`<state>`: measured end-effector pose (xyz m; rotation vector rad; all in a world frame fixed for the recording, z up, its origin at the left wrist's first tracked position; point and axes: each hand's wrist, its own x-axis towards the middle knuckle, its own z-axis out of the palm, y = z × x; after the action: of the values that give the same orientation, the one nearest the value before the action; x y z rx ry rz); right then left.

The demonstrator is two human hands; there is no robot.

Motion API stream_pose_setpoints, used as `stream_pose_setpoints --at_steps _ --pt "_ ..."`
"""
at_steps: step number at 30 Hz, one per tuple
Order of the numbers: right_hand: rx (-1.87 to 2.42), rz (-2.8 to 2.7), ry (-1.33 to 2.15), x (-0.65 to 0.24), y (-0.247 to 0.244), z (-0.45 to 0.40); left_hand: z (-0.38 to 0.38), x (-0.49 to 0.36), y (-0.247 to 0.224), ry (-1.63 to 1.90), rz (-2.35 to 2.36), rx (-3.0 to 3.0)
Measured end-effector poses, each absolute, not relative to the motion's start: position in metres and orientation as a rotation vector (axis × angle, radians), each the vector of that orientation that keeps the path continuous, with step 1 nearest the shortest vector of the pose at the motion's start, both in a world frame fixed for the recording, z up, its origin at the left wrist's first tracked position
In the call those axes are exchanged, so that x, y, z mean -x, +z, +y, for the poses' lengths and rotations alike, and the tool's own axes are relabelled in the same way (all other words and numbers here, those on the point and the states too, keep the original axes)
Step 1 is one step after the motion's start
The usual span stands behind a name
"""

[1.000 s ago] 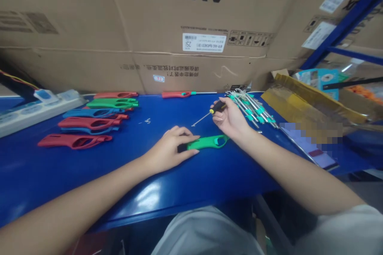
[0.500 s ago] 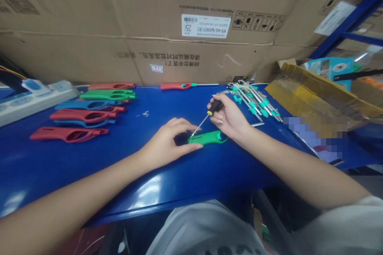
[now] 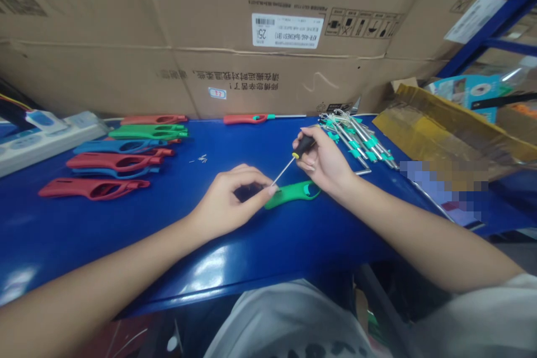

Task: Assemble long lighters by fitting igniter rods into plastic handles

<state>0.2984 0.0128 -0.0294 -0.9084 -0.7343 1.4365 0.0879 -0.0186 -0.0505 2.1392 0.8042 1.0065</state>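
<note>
A green lighter body point(image 3: 289, 194) lies flat on the blue table with its looped end to the right. In my right hand point(image 3: 327, 162) is a screwdriver point(image 3: 302, 147) with a black and yellow handle; its shaft slants down to the left. My left hand point(image 3: 235, 198) is closed in a pinch at the screwdriver's tip, over the lighter body's left end. Its fingertips hide the tip and anything small between them. Several small metal pieces, apparently screws point(image 3: 202, 159), lie loose beyond the left hand.
Red, green and blue lighter bodies point(image 3: 113, 162) are laid out at the left beside a white power strip point(image 3: 50, 142). A red lighter point(image 3: 245, 119) with a metal rod lies at the back. Metal rods with green parts point(image 3: 356, 137) are piled right, near a taped carton point(image 3: 444, 134).
My left thumb and finger have come off the lighter body's sides and closed together at the screwdriver's tip. The tip has risen slightly; the right hand keeps the screwdriver.
</note>
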Motion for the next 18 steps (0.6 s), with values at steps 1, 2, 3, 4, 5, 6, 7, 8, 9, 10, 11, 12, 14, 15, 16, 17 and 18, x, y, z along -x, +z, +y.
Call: stream_pose_setpoints --at_steps 1,2,3,4,5,6,7,8,9,10,11,12,14,15,16,17,18 --pt "0.908 -0.746 1.427 -0.299 -0.029 0.012 -0.018 -0.088 -0.051 1.001 0.804 -2.131" --pt "0.908 -0.752 1.42 -0.299 -0.028 0.012 -0.018 -0.088 -0.051 0.995 0.804 -2.12" --pt "0.907 -0.752 1.415 -0.299 -0.027 0.012 -0.018 -0.088 -0.051 0.987 0.804 -2.103" --pt "0.904 -0.749 1.412 -0.3 -0.025 0.012 -0.018 -0.088 -0.05 0.978 0.805 -2.08" --pt "0.9 -0.745 1.409 -0.3 -0.024 0.011 -0.017 -0.088 -0.05 0.973 0.804 -2.05" --pt "0.896 -0.741 1.406 -0.301 -0.023 0.011 -0.017 -0.088 -0.05 0.972 0.802 -2.014" --pt "0.893 -0.74 1.401 -0.301 -0.022 0.011 -0.017 -0.088 -0.05 0.976 0.799 -1.976" --pt "0.89 -0.742 1.396 -0.302 -0.021 0.012 -0.017 -0.088 -0.049 0.984 0.796 -1.94" --pt "0.887 -0.749 1.39 -0.302 -0.02 0.012 -0.017 -0.088 -0.049 0.993 0.793 -1.909" --pt "0.883 -0.76 1.382 -0.303 -0.02 0.011 -0.017 -0.088 -0.049 1.0 0.794 -1.883" --pt "0.876 -0.775 1.374 -0.303 -0.019 0.011 -0.017 -0.088 -0.049 1.005 0.797 -1.866" --pt "0.866 -0.794 1.366 -0.303 -0.019 0.011 -0.017 -0.088 -0.049 1.009 0.799 -1.854" --pt "0.841 -0.833 1.348 -0.303 -0.019 0.01 -0.018 -0.088 -0.049 1.011 0.798 -1.84" --pt "0.828 -0.849 1.337 -0.303 -0.019 0.01 -0.018 -0.088 -0.049 1.01 0.794 -1.836" --pt "0.816 -0.863 1.323 -0.302 -0.018 0.009 -0.018 -0.088 -0.049 1.008 0.791 -1.832" --pt "0.808 -0.876 1.307 -0.302 -0.018 0.009 -0.019 -0.089 -0.049 1.005 0.789 -1.83" --pt "0.804 -0.89 1.288 -0.302 -0.018 0.008 -0.019 -0.089 -0.049 1.0 0.789 -1.829"
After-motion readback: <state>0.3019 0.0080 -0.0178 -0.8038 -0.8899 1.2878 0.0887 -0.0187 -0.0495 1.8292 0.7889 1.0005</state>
